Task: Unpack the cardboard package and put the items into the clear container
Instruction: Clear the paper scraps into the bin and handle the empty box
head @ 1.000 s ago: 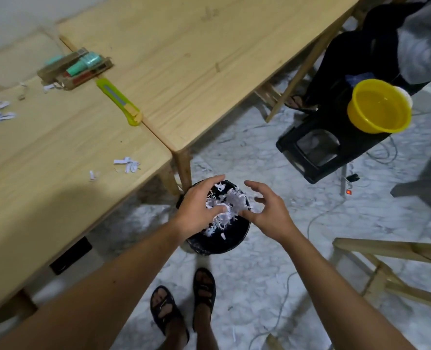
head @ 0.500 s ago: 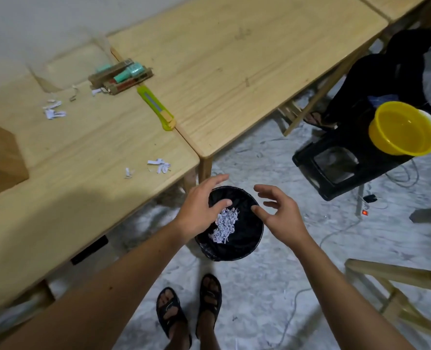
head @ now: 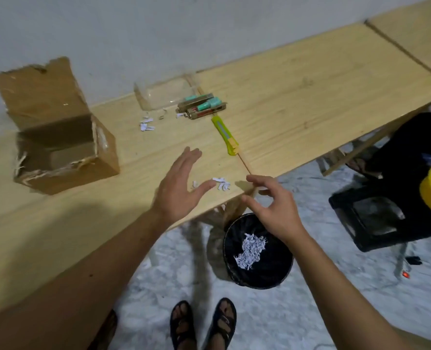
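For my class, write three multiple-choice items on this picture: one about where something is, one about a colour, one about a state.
1. Where is the shredded paper pile?
A. in the black bin
B. in the cardboard box
C. in the yellow bowl

2. What colour is the utility knife?
A. red
B. green and yellow
C. blue

3. What state is the cardboard box in?
A. taped shut
B. flattened
C. open, flap up

Answers: 1 A, the white shreds lie inside the black bin on the floor. 2 B, its body is green with yellow parts. 3 C, its flap stands up and the inside shows.

Left hand [head: 178,190] flat, fingers spread, right hand [head: 275,208] loosely curled, both empty
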